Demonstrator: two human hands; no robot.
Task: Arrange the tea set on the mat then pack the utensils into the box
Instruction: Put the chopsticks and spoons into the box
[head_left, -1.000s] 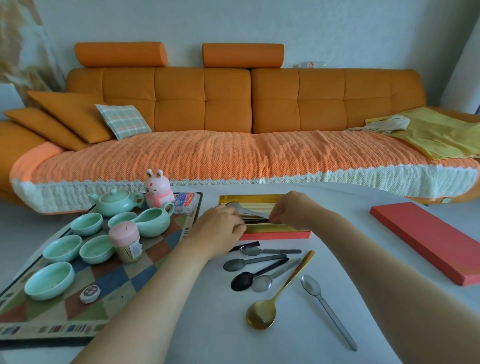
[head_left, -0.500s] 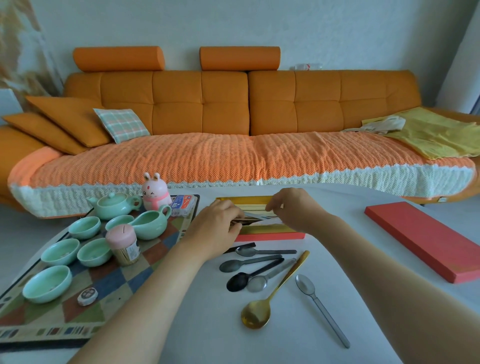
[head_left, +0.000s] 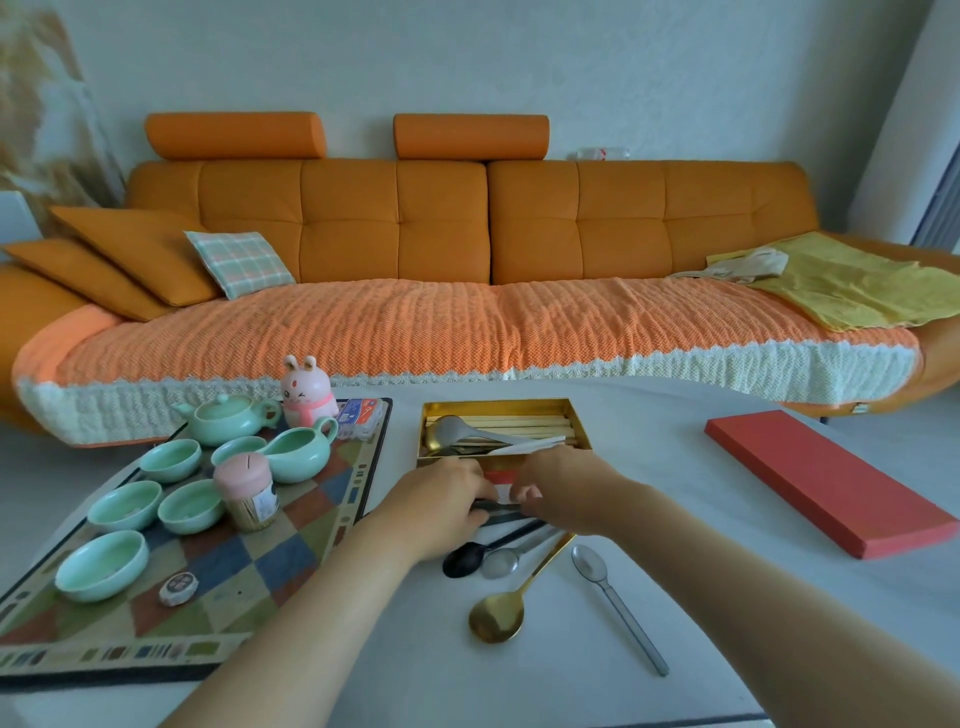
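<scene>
White table (head_left: 753, 597), checked mat (head_left: 260, 571) left; orange sofa (head_left: 571, 218) behind.

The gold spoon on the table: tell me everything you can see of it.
The gold spoon looks like polished metal: a round, shiny bowl facing up and a slim straight handle. It lies flat on the white table, outside the box, bowl nearest the person, handle angled away to the right beside a silver spoon. Its tip ends by the wrist of the right hand; contact cannot be told. No grip is on it.
</scene>
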